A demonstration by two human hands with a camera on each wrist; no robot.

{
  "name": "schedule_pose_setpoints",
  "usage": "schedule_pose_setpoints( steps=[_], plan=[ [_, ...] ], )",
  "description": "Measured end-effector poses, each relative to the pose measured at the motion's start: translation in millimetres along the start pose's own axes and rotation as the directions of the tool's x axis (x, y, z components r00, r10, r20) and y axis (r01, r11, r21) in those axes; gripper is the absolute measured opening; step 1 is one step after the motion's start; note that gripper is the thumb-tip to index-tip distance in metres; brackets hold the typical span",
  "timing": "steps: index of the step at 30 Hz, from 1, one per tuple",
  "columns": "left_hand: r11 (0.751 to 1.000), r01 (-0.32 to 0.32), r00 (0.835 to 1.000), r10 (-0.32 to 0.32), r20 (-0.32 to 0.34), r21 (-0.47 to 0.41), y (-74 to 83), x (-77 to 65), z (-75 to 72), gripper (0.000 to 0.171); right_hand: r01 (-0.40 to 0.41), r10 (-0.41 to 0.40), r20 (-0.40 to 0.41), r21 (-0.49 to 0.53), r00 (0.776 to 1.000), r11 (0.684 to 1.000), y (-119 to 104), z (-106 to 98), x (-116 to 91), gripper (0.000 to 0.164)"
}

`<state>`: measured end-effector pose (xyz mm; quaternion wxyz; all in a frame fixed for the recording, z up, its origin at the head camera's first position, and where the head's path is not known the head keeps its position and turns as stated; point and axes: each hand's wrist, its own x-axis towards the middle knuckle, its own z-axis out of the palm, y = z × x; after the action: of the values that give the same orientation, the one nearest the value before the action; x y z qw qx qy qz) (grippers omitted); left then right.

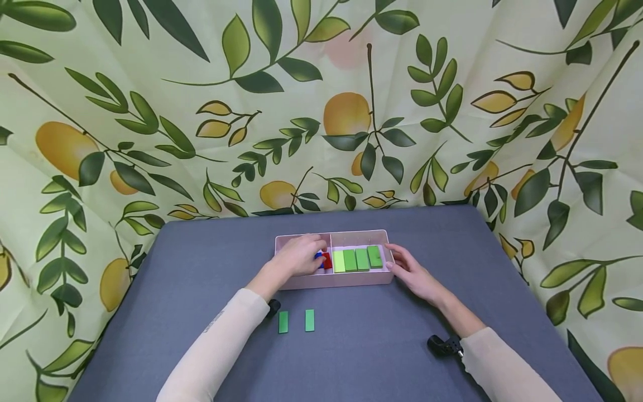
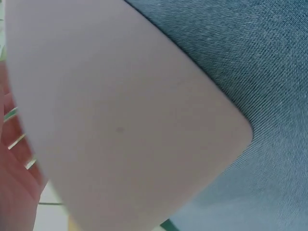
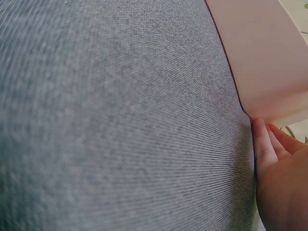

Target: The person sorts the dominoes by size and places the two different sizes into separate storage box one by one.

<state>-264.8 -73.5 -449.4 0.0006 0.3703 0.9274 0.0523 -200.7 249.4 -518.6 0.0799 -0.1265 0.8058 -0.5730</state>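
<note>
Pale fabric printed with green leaves and orange fruit (image 1: 241, 167) hangs behind a table covered in grey-blue cloth (image 1: 392, 340), where a long, pale-pink, two-compartment box (image 1: 334, 281) stands. A left hand (image 1: 296, 255) reaches into its left compartment, whether grasping a block one cannot tell, while the right hand (image 1: 412, 272), relaxed and unclenched, touches the box's right end. Three green rectangular blocks (image 1: 362, 260) and a yellow-green block (image 1: 339, 261) fill the right compartment's near part, two thin green strips (image 1: 309, 320) lie apart on the cloth, and a red block (image 1: 327, 261) and a blue piece (image 1: 318, 255) show by the left fingertips.
</note>
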Motion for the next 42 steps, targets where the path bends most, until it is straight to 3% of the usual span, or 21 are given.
schedule_pose_setpoints(
  steps=[9, 17, 25, 29, 35, 42],
  plan=[
    [0.996, -0.083, 0.994, 0.085, -0.073, 0.033, 10.4, -15.2, -17.9, 0.013, 0.006, -0.006, -0.004, 0.011, 1.0, 1.0, 2, 0, 0, 0.054],
    [0.993, -0.107, 0.988, 0.112, -0.11, 0.051, 13.8, -32.6, -23.0, 0.018, -0.006, 0.006, 0.0, 0.004, 1.0, 1.0, 0, 0, -1, 0.054],
    [0.977, -0.199, 0.952, 0.212, -0.219, 0.079, 24.9, -50.2, -22.6, 0.01, -0.012, 0.012, -0.003, 0.009, 1.0, 1.0, 0, -1, 0, 0.055],
    [0.969, -0.233, 0.947, 0.244, -0.211, 0.078, 30.0, -58.3, -20.8, 0.01, -0.014, 0.014, 0.0, 0.004, 1.0, 1.0, 0, -1, -1, 0.055],
    [0.968, -0.247, 0.95, 0.251, -0.183, 0.047, 36.9, -68.3, -18.0, 0.012, -0.026, 0.026, -0.004, -0.022, 1.0, 0.999, -2, -1, -1, 0.056],
    [0.959, -0.275, 0.942, 0.282, -0.183, 0.064, 45.6, -81.3, -6.3, 0.016, -0.012, 0.012, -0.004, -0.016, 1.0, 1.0, 0, -1, 0, 0.055]
  ],
)
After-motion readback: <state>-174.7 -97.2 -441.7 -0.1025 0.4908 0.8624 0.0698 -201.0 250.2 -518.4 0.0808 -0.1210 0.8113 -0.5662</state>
